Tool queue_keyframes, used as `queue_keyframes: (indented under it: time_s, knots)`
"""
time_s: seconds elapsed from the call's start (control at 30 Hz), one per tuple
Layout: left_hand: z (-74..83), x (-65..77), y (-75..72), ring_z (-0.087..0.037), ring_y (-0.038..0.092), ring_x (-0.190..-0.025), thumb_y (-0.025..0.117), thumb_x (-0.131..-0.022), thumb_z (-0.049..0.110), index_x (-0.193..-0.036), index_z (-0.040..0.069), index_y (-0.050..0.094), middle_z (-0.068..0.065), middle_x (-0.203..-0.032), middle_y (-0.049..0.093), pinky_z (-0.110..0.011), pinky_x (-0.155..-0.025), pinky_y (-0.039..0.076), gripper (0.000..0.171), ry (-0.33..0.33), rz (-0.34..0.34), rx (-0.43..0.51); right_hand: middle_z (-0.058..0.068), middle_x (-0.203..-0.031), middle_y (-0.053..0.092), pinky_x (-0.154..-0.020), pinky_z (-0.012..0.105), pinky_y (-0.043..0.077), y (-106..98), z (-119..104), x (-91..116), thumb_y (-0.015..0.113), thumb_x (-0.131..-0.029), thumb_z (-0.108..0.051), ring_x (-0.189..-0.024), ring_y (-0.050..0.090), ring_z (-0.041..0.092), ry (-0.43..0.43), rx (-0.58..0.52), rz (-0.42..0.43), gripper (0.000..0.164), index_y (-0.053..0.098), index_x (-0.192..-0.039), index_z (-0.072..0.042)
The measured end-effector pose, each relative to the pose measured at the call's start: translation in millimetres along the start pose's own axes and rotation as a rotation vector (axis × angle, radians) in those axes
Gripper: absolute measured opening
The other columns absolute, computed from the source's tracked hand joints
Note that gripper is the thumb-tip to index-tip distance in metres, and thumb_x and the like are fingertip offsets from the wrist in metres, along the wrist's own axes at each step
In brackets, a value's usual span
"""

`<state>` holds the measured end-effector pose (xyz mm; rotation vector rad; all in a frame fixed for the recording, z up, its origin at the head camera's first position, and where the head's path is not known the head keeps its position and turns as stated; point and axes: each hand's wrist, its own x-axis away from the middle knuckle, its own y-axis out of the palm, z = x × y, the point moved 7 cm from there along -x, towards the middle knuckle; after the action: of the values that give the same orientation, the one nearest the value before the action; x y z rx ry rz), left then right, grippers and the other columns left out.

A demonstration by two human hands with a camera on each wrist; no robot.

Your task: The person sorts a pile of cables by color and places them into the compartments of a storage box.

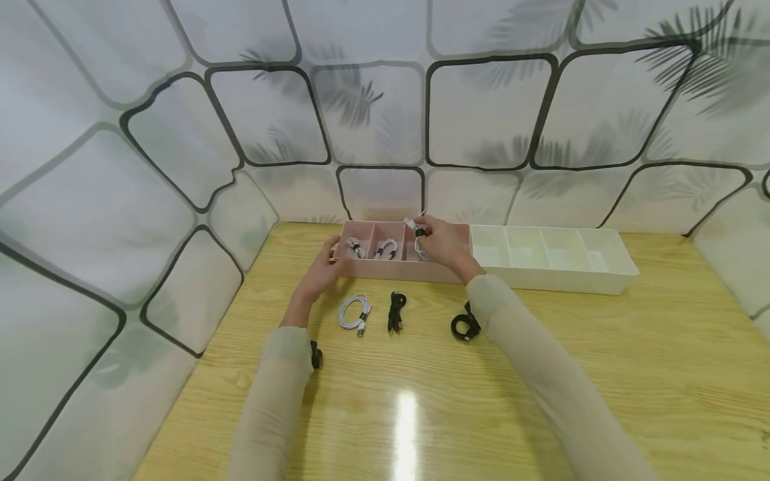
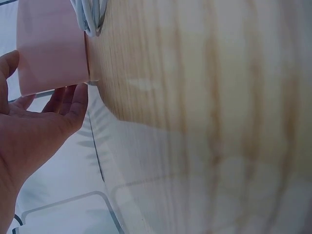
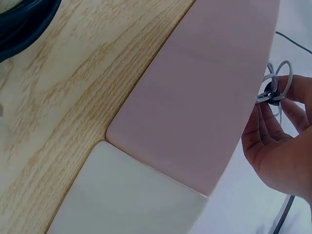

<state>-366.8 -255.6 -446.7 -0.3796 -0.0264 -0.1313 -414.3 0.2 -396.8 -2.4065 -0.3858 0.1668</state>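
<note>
My right hand (image 1: 446, 242) pinches a white cable (image 3: 273, 90), coiled and bound with a black tie, above the third compartment of a pink divided box (image 1: 397, 270). A pale plug end sticks out of that coil to the left. At the box's left end, my left hand (image 2: 39, 131) grips the corner, with the thumb by the rim and the fingers against the end wall. Two bundled cables lie in the box: a white cable (image 1: 356, 248) in the leftmost compartment and a white cable with a dark tie (image 1: 386, 249) in the second. The fourth compartment is mostly hidden by my right hand.
A white divided box (image 1: 553, 278) adjoins the pink one on the right. On the wooden table (image 1: 361, 414) in front lie a coiled white cable (image 1: 355, 312), a folded black cable (image 1: 396, 312) and a coiled black cable (image 1: 464, 326). Patterned fabric (image 1: 379, 113) rises behind.
</note>
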Motion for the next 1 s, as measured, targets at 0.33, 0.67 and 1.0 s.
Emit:
queue_keyframes:
  time_s: [0.33, 0.67, 1.0]
  knots:
    - [3.6, 1.2, 0.7, -0.045, 0.038, -0.135, 0.049, -0.105, 0.024, -0.160, 0.011, 0.014, -0.031, -0.153, 0.029, -0.055, -0.106, 0.036, 0.067, -0.007, 0.011, 0.000, 0.010, -0.101, 0.066, -0.053, 0.029, 0.039, 5, -1, -2, 0.053, -0.097, -0.011, -0.059, 0.050, 0.018, 0.036, 0.106, -0.013, 0.047, 0.051, -0.144, -0.013]
    - [12.5, 6.3, 0.5, -0.048, 0.036, -0.136, 0.049, -0.105, 0.022, -0.160, 0.007, 0.011, -0.034, -0.153, 0.026, -0.058, -0.103, 0.038, 0.068, -0.035, -0.016, 0.013, 0.014, -0.121, 0.065, -0.058, 0.031, 0.042, 4, -6, 3, 0.053, -0.100, -0.015, -0.070, 0.059, 0.021, 0.027, 0.177, -0.007, 0.042, 0.052, -0.142, -0.011]
    - [-2.3, -1.5, 0.2, -0.046, 0.034, -0.138, 0.048, -0.106, 0.025, -0.161, 0.012, 0.010, -0.030, -0.155, 0.025, -0.056, -0.105, 0.036, 0.068, -0.031, -0.008, 0.000, 0.016, -0.122, 0.064, -0.068, 0.035, 0.048, 1, -6, 8, 0.052, -0.097, -0.010, -0.085, 0.063, 0.026, 0.012, 0.122, -0.005, 0.043, 0.053, -0.140, -0.008]
